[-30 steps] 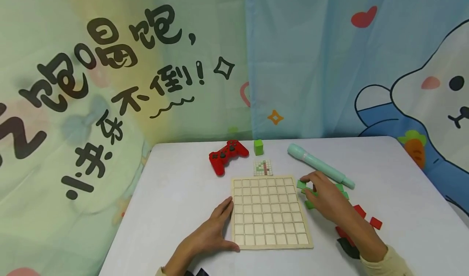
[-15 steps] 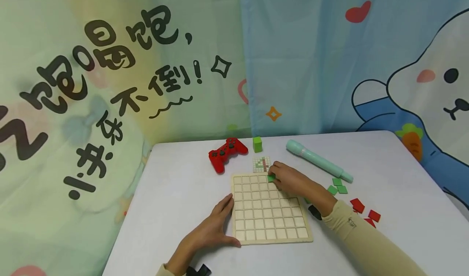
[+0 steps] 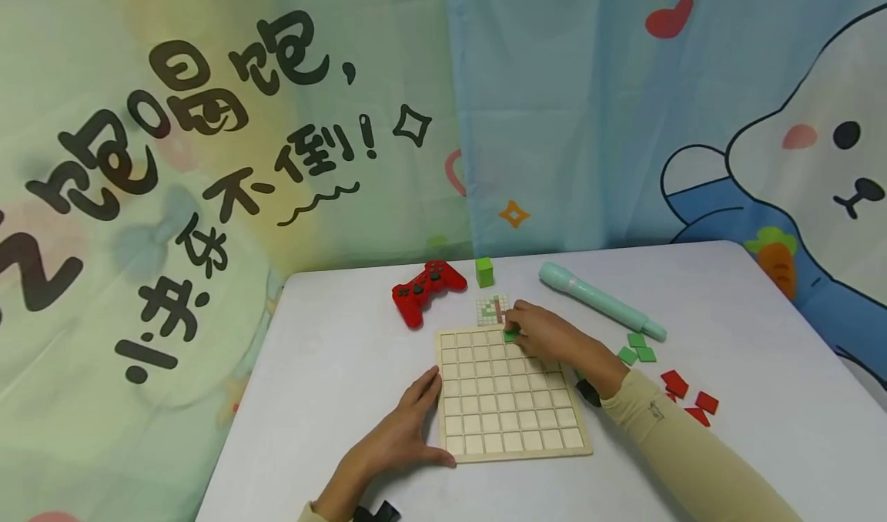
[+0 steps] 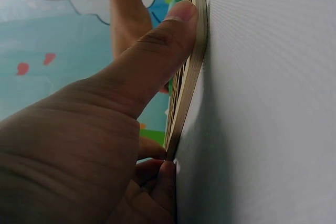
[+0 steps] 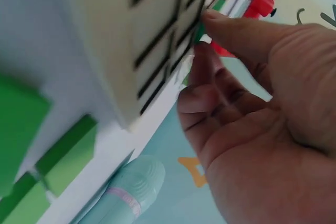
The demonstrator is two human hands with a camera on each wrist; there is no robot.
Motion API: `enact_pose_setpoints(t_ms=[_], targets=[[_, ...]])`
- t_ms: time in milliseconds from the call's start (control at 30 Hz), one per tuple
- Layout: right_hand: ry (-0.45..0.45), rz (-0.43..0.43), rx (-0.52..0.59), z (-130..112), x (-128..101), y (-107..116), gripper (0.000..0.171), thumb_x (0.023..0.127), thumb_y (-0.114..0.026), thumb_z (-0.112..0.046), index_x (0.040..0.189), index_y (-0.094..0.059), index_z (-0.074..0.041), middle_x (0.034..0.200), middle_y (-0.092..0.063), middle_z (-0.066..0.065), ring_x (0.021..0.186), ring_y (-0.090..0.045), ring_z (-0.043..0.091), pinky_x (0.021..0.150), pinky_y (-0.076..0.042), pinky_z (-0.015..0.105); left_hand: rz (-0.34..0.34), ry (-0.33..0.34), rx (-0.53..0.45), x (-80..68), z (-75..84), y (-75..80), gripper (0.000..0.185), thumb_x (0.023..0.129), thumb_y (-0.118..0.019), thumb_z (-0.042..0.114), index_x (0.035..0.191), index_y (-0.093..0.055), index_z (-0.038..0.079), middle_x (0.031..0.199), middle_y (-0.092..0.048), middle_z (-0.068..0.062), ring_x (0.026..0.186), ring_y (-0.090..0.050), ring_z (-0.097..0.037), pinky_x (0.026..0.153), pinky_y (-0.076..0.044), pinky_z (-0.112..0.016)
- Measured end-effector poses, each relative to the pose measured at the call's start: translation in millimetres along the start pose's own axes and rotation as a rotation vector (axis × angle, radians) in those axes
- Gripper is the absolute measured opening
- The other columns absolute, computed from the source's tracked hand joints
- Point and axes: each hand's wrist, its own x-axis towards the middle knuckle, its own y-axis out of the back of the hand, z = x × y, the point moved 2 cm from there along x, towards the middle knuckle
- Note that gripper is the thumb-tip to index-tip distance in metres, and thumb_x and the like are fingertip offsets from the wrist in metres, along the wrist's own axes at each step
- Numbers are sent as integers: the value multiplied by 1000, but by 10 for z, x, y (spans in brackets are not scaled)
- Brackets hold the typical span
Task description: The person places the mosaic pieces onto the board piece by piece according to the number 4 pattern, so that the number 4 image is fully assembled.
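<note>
A small green square tile point(image 3: 511, 336) has been brought from the right of the frame to the top row of the pale wooden grid board point(image 3: 513, 391). It is pinched by the right hand point(image 3: 547, 337). The board's left edge is held by the flat, relaxed left hand point(image 3: 398, 441), so placing has begun

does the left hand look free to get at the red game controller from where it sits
Probably yes. The left hand rests against the wooden grid board's left edge, and bare table lies between it and the red game controller; nothing blocks that path, though it would let go of the board.

Red game controller point(image 3: 427, 288) near table's point(image 3: 333, 368) far edge, green cube point(image 3: 484, 272) just beside it, mint cylindrical tool point(image 3: 600, 302) lying right of those, printed cartoon curtains point(image 3: 624, 106) behind table.
</note>
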Motion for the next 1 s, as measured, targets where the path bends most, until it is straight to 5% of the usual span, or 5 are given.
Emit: enact_pose_setpoints(t_ms=[200, 400, 633, 1000], targets=[[-103, -54, 7, -62, 91, 51, 11, 101, -66, -3, 109, -64, -11, 107, -57, 9, 84, -54, 17, 70, -44, 32, 8, -2, -7, -11, 15, 17, 132, 73, -99, 44, 170, -20, 2, 182, -12, -9, 168, -17, -33, 130, -34, -50], [-73, -34, -15, -67, 12, 108, 12, 103, -67, -9, 115, -69, -10, 110, -60, 10, 87, -57, 19, 71, -48, 33, 12, -13, -11, -9, 9, 3, 132, 73, -99, 43, 169, -19, 1, 181, -12, -12, 167, -17, -36, 130, -34, -51], [-155, 191, 75, 207, -604, 384, 27, 108, -56, -4, 132, -67, -3, 122, -68, 18, 104, -66, 29, 84, -56, 43, -6, -13, -8, 11, 43, -15, 132, 74, -98, 45, 170, -19, 2, 182, -10, -11, 168, -16, -35, 131, -33, -51], [-469, 351, 196, 734, -1459, 318, 30, 104, -63, -8, 132, -64, 2, 118, -66, 25, 92, -58, 29, 68, -48, 29, -12, -9, -9, -5, 15, -29, 133, 74, -97, 48, 170, -18, 3, 182, -9, -8, 168, -16, -34, 130, -34, -52]])
